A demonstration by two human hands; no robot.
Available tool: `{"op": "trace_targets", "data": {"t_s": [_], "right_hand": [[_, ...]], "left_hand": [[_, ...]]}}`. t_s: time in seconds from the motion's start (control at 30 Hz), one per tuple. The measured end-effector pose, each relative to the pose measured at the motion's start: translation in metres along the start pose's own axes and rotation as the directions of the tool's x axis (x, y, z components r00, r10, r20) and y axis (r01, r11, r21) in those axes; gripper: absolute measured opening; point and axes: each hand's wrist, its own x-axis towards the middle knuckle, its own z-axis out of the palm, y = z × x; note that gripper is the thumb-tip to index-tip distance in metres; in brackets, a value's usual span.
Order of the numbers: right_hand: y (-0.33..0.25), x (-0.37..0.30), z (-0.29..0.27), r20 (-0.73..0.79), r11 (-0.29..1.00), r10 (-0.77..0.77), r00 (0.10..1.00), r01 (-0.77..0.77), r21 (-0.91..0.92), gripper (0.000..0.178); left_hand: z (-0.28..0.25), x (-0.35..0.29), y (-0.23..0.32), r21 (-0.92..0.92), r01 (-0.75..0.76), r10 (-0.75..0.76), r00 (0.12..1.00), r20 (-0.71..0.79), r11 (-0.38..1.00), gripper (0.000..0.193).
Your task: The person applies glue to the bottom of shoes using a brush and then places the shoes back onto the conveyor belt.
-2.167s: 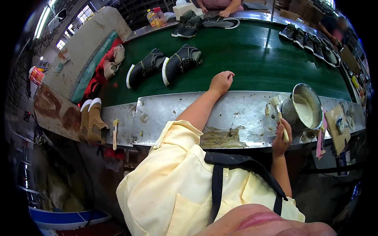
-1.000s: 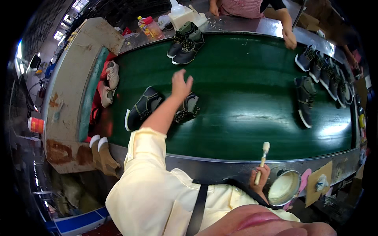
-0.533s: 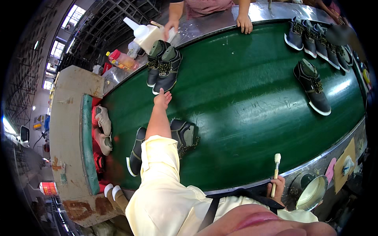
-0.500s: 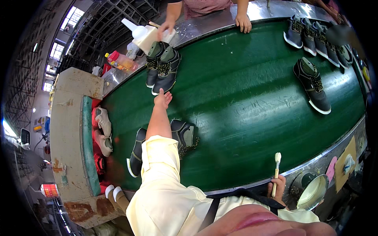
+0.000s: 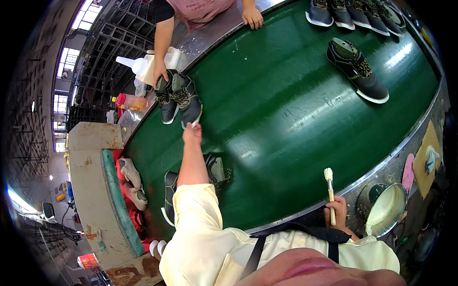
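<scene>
My left hand (image 5: pixel 192 133) reaches across the green belt (image 5: pixel 267 143), its fingers closed at the toe of a dark lace-up shoe (image 5: pixel 190 107). Against that one stands another dark shoe (image 5: pixel 167 107), and a co-worker's hand (image 5: pixel 161 74) is at its top. In my right hand (image 5: pixel 338 212) is a brush (image 5: pixel 330 190), its pale bristles pointing up. Beneath my left forearm lie two more dark shoes, one showing on the left (image 5: pixel 170 190) and one on the right (image 5: pixel 215 169), both partly hidden by the arm.
A metal pot (image 5: pixel 381 209) of creamy paste stands beside my right hand. One dark shoe (image 5: pixel 358 71) sits on the belt's right, with several more (image 5: pixel 355 14) lined up behind it. Light shoes (image 5: pixel 131 174) emerge from a rusty housing (image 5: pixel 95 167) at left. Bottles (image 5: pixel 131 101) stand on the far ledge.
My left hand has closed at the shoe's toe; before, its fingers were spread just below it. The co-worker's hand has come down onto the pair. The whole view has shifted.
</scene>
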Motion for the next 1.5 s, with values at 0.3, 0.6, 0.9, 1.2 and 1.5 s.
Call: {"op": "trace_targets", "data": {"t_s": [0.3, 0.6, 0.9, 1.2, 1.5], "right_hand": [[-0.002, -0.015, -0.009, -0.020, 0.992, -0.054, 0.998, 0.056, 0.114, 0.017], [-0.005, -0.046, -0.042, -0.041, 0.990, -0.060, 0.997, 0.065, 0.124, 0.018], [-0.005, -0.074, -0.060, -0.091, 0.961, -0.232, 0.968, 0.243, 0.130, 0.028], [0.031, -0.124, -0.089, -0.171, 0.884, -0.430, 0.886, 0.452, 0.117, 0.024], [0.057, -0.181, -0.096, -0.222, 0.665, -0.679, 0.699, 0.715, 0.215, 0.029]], "left_hand": [[0.113, -0.167, -0.165, -0.146, 0.228, -0.185, 0.947, 0.262, 0.962, 0.015], [0.028, -0.364, -0.246, 0.644, 0.478, -0.796, 0.446, 0.408, 0.598, 0.022], [0.083, -0.359, -0.164, -0.323, -0.646, -0.547, 0.175, 0.819, -0.691, 0.100], [0.116, -0.369, -0.169, -0.371, -0.647, -0.590, 0.153, 0.792, -0.666, 0.091], [0.028, -0.426, -0.083, 0.195, -0.722, 0.354, 0.532, 0.769, 0.664, 0.052]]}}
